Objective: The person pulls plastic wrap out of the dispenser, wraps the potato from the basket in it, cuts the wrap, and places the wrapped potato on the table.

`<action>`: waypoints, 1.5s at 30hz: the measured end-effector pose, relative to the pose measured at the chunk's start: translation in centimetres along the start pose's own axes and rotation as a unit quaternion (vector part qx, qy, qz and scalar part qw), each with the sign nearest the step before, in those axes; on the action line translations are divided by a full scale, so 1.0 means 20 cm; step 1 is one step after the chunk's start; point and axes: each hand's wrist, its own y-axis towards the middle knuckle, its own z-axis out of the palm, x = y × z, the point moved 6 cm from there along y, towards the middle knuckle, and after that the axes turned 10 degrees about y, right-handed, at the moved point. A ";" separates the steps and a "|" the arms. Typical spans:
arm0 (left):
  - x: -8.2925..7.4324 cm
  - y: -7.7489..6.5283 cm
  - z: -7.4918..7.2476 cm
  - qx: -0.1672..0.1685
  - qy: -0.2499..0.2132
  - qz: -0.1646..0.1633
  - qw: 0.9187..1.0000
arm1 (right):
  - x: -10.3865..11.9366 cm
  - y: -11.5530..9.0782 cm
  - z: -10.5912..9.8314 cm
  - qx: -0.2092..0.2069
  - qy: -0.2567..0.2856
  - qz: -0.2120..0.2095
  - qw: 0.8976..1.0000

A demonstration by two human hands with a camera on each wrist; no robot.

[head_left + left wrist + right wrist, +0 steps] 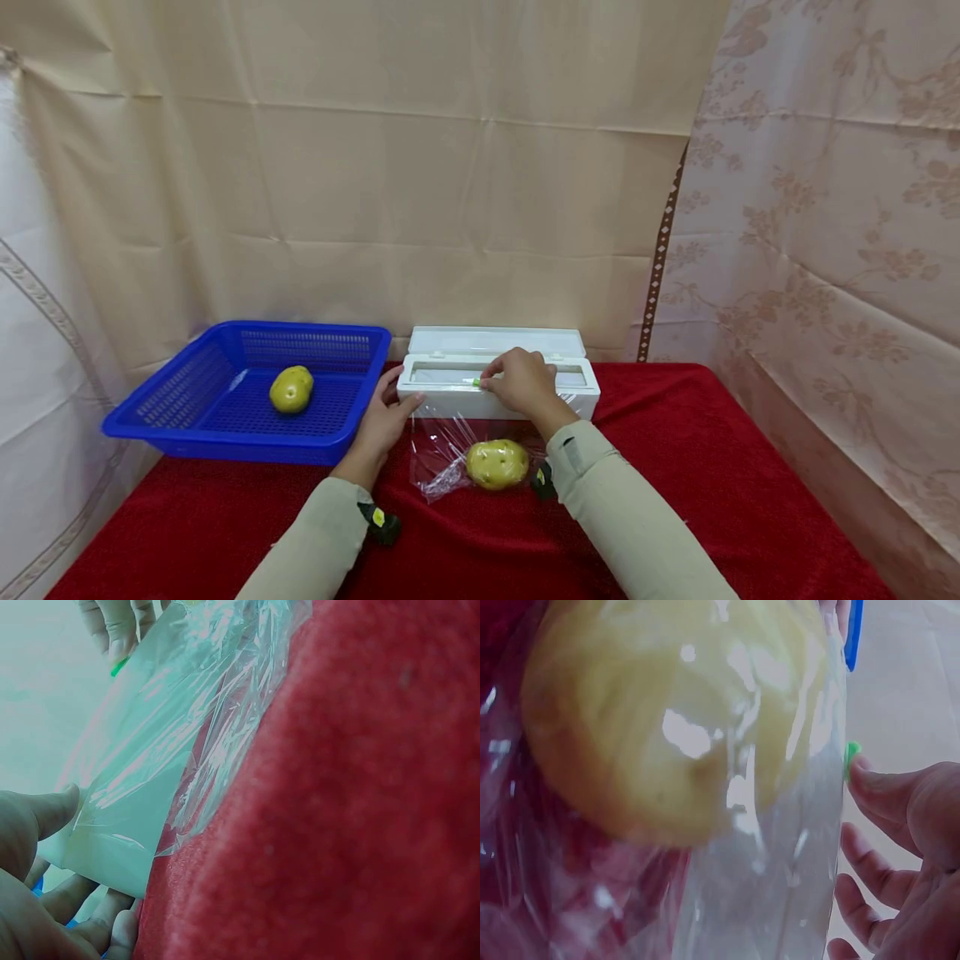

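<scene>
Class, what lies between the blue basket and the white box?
The person's left hand lies between them, holding the left end of the white box; the head view shows this.

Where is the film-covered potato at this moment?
In the head view, the potato lies slightly right of centre, in front of the white box.

Basket (240, 450) stands left of the left hand (382, 421), one potato (291, 390) inside. Box (435, 388) sits at the right hand (527, 383). Before the box, between the wrists (553, 418), second potato (497, 464) lies beneath film (446, 477).
</scene>
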 end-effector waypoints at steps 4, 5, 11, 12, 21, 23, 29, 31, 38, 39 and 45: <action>0.00 0.00 -0.01 -0.001 -0.001 0.001 1.000 | -0.02 0.00 -0.01 -0.001 -0.001 0.002 1.000; 0.00 0.00 -0.01 0.000 0.001 0.000 1.000 | -0.02 0.00 -0.02 -0.002 -0.001 0.003 1.000; 0.01 0.00 -0.01 0.003 0.014 -0.008 1.000 | -0.05 0.00 -0.03 -0.002 -0.001 0.005 1.000; 0.01 0.00 -0.02 0.003 0.016 -0.009 1.000 | -0.05 0.00 -0.03 -0.002 -0.001 0.005 1.000; 0.02 0.00 0.00 0.005 0.023 -0.011 1.000 | -0.10 -0.01 -0.05 0.005 -0.005 0.012 1.000; 0.01 0.00 0.00 0.006 0.025 -0.010 1.000 | -0.10 -0.01 -0.05 0.003 -0.006 0.010 1.000; 0.01 0.00 0.00 0.007 0.025 -0.013 1.000 | -0.11 -0.02 -0.07 -0.001 -0.012 -0.001 1.000; 0.01 0.00 0.00 0.007 0.024 -0.013 1.000 | -0.11 -0.02 -0.08 -0.003 -0.016 -0.004 1.000; 0.01 0.00 0.00 0.005 0.024 -0.011 1.000 | -0.12 -0.02 -0.08 -0.004 -0.018 -0.007 1.000; 0.01 0.00 0.00 0.005 0.023 -0.011 1.000 | -0.12 -0.02 -0.08 -0.004 -0.018 -0.008 1.000; 0.00 0.00 0.00 0.005 0.020 -0.012 1.000 | -0.12 -0.03 -0.10 -0.004 -0.026 -0.008 1.000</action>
